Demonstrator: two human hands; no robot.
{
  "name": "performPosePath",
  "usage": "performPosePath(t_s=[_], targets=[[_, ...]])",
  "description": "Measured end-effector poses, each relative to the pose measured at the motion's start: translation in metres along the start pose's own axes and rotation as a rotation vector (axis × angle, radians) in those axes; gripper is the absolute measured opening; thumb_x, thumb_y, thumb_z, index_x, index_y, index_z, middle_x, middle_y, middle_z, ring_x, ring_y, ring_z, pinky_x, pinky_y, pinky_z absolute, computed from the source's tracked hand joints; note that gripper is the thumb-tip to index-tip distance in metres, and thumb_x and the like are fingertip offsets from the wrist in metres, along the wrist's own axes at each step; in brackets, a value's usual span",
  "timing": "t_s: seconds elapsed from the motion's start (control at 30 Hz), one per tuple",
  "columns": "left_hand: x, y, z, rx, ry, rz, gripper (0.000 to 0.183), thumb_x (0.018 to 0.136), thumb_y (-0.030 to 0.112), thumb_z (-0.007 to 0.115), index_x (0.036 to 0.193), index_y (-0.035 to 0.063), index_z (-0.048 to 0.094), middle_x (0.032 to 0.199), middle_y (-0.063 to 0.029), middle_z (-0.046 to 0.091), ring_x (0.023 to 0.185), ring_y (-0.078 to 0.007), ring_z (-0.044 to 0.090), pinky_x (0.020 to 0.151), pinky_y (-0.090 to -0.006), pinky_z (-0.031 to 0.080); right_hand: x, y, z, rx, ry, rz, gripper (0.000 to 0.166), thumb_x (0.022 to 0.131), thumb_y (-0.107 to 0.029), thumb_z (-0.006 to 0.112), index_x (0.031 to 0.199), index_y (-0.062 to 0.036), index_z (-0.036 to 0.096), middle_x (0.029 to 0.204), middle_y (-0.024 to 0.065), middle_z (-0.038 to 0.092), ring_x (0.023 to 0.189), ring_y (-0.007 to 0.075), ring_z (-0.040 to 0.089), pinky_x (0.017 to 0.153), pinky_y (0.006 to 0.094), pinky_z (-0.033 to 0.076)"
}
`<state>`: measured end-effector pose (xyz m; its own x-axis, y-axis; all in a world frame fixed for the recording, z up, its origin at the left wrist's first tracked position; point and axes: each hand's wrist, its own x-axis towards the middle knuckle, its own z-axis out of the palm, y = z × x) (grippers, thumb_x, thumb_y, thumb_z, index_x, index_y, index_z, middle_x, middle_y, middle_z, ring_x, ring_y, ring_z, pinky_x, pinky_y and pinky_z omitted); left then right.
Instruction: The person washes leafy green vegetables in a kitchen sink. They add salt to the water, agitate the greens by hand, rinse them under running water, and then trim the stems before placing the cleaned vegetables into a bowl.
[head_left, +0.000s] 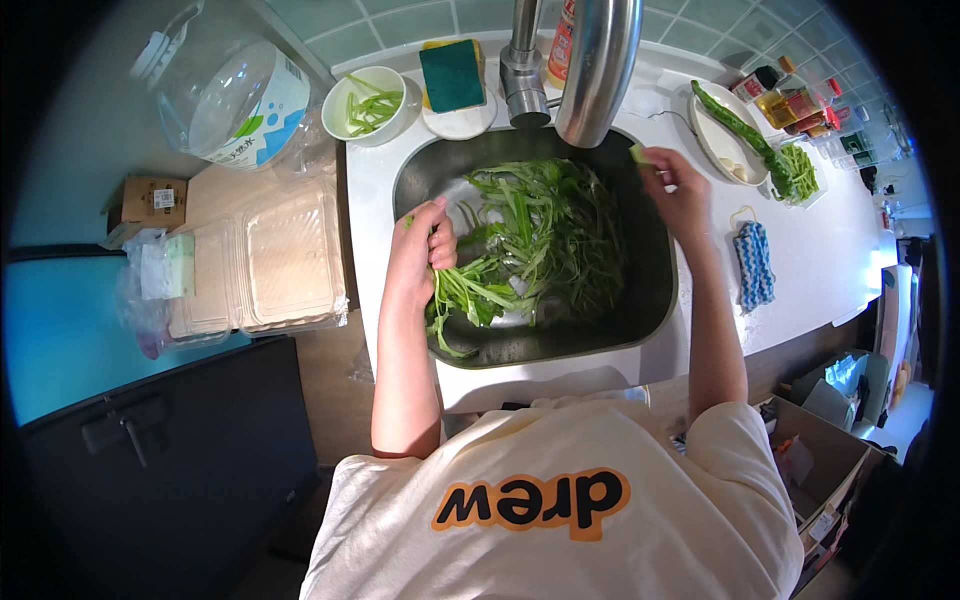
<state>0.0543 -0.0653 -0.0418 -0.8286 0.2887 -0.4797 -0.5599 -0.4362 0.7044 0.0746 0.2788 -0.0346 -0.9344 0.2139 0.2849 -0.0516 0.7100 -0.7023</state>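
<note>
My left hand (417, 251) is closed around the stems of a bunch of leafy greens (476, 289), over the left side of the metal sink (651, 281). The leaves of that bunch hang down into the basin. A larger heap of long-leaved greens (559, 229) lies in the sink, to the right of the held bunch. Above the sink's upper right rim, my right hand (679, 191) pinches a small pale green piece (640, 154) between thumb and fingers. The curved metal faucet (598, 75) reaches over the back of the sink.
A white bowl of cut green stems (369, 109) and a sponge (452, 75) stand behind the sink. Rightward are a plate with a long green pepper (739, 131), bottles (795, 105) and a blue-white cloth (754, 262). Leftward are a plastic jug (225, 97) and clear clamshell container (292, 255).
</note>
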Motion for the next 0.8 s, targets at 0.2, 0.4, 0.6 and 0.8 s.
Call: performPosePath(t_s=[0.2, 0.4, 0.6, 0.8], targets=[[0.002, -0.003, -0.003, -0.011, 0.001, 0.008, 0.03, 0.092, 0.021, 0.057, 0.071, 0.0116, 0.038, 0.057, 0.0036, 0.032, 0.045, -0.0057, 0.028, 0.04, -0.0216, 0.021, 0.001, 0.028, -0.038, -0.263, 0.012, 0.103, 0.038, 0.08, -0.008, 0.058, 0.118, -0.0116, 0.063, 0.092, 0.0079, 0.07, 0.079, 0.0172, 0.066, 0.076, 0.0314, 0.051], [0.002, -0.004, -0.005, 0.02, 0.001, 0.026, 0.03, 0.093, 0.024, 0.054, 0.07, 0.0131, 0.038, 0.057, 0.0048, 0.031, 0.044, -0.0053, 0.027, 0.039, -0.0214, 0.019, 0.01, 0.025, -0.052, -0.394, -0.105, 0.318, 0.033, 0.084, -0.017, 0.057, 0.117, -0.0104, 0.063, 0.087, 0.0124, 0.069, 0.083, 0.0266, 0.066, 0.075, 0.0357, 0.05], [-0.004, -0.005, 0.003, 0.033, 0.019, 0.112, 0.03, 0.091, 0.013, 0.059, 0.069, 0.0132, 0.038, 0.057, 0.0053, 0.032, 0.044, -0.0048, 0.028, 0.039, -0.0211, 0.02, 0.004, 0.027, -0.056, -0.796, -0.091, 0.243, 0.037, 0.084, -0.029, 0.065, 0.117, -0.0115, 0.062, 0.088, 0.0131, 0.067, 0.086, 0.03, 0.065, 0.077, 0.0393, 0.051], [-0.004, -0.008, 0.005, 0.083, 0.018, 0.161, 0.031, 0.089, 0.011, 0.061, 0.069, 0.0138, 0.037, 0.057, 0.0054, 0.032, 0.044, -0.0046, 0.027, 0.04, -0.021, 0.019, -0.01, 0.009, -0.046, -0.767, 0.036, -0.018, 0.033, 0.083, -0.025, 0.068, 0.114, -0.0138, 0.063, 0.097, 0.0112, 0.065, 0.087, 0.0285, 0.065, 0.077, 0.0387, 0.052]])
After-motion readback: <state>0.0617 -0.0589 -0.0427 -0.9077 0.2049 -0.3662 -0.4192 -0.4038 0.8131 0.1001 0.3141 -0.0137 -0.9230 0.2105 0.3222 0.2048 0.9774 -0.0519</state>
